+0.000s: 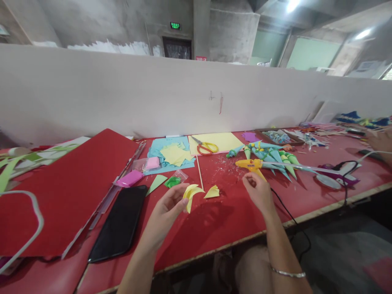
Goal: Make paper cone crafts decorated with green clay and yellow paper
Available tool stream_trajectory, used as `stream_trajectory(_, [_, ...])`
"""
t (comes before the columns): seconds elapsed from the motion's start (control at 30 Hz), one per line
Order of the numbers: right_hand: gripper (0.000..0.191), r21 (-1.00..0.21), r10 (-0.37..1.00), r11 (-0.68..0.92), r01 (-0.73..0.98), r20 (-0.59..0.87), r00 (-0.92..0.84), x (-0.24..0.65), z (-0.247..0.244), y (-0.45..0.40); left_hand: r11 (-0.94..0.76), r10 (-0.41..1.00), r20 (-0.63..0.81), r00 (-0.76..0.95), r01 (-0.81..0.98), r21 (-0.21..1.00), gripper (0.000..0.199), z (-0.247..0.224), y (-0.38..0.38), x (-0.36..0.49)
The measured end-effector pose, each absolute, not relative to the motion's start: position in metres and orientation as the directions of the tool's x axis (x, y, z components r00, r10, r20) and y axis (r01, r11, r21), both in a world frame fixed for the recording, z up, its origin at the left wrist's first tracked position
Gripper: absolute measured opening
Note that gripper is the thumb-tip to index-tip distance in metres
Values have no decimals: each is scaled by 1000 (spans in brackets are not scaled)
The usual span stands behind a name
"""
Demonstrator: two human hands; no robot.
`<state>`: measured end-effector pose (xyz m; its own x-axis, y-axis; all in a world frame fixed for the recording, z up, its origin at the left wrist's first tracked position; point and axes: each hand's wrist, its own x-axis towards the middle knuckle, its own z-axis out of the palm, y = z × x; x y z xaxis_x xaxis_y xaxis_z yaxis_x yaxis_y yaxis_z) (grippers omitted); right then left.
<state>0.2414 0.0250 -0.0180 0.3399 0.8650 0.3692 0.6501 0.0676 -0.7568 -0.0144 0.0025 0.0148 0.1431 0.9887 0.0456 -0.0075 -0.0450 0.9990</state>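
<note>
My left hand (pixel 167 208) pinches a curved yellow paper petal (pixel 192 195) between thumb and fingers, above the red table. Another folded yellow paper piece (pixel 212 192) lies just to its right. My right hand (pixel 259 190) is closed, thumb and fingertips together; anything between them is hidden. Right behind it is a yellow hot glue gun (pixel 249 164) with a long clear glue stick in its back; I cannot tell whether the hand touches it. Beyond the gun lie several blue and green paper cones (pixel 272 157).
A black phone (pixel 121 222) and large red sheet (pixel 73 188) lie left. Behind are scissors (pixel 206 147), yellow paper scraps (pixel 176 154), pink clay packs (pixel 130 178) and a green pack (pixel 173 181). A black cord (pixel 283 208) hangs over the front edge. Another person's hand (pixel 381 141) is far right.
</note>
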Motion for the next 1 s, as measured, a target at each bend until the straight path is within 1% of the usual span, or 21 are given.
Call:
stream_trajectory(0.07, [11,-704,832,-43,709,368,415,258,-21,27,-38,991,39,128,-11,999,33,14,4,-16])
stream_trajectory(0.1, [14,-678,801,-99,728,380,463,265,-22,29,-34,993,35,113,-10,999,32,13,4,-16])
stream_trajectory(0.17, [27,-604,742,-233,762,396,541,273,-24,33,-27,996,28,88,-14,1000,32,13,5,-17])
stream_trajectory(0.2, [32,-543,731,-308,781,389,560,275,-25,36,-27,996,29,79,-22,999,32,13,5,-17])
stream_trajectory(0.27, [36,-476,753,-357,804,362,549,275,-29,42,-39,997,41,69,-41,998,32,14,5,-17])
stream_trajectory(0.37, [32,-457,806,-321,829,327,493,271,-33,48,-60,996,63,57,-51,997,32,15,4,-18])
stream_trajectory(0.5, [35,-459,811,-284,842,353,466,265,-27,44,-73,997,74,32,-46,996,33,15,5,-23])
stream_trajectory(0.6, [37,-539,819,-201,818,366,442,258,-14,31,-61,998,62,6,-75,995,33,13,7,-29])
stream_trajectory(0.67, [37,-704,821,-64,707,366,438,249,-5,21,-55,998,53,-24,-121,991,35,11,8,-33])
stream_trajectory(0.73, [38,-786,860,40,617,341,379,236,2,11,-47,998,41,-46,-150,988,37,9,10,-36])
stream_trajectory(0.8, [36,-815,901,103,570,319,294,219,5,3,-40,999,34,-40,-145,989,39,8,10,-37])
stream_trajectory(0.87, [36,-819,938,139,556,289,192,202,6,-2,-47,999,45,-13,-116,992,38,9,10,-37])
stream_trajectory(1.0, [40,-796,953,172,580,283,107,179,4,-6,-86,996,88,27,-57,995,34,12,9,-37])
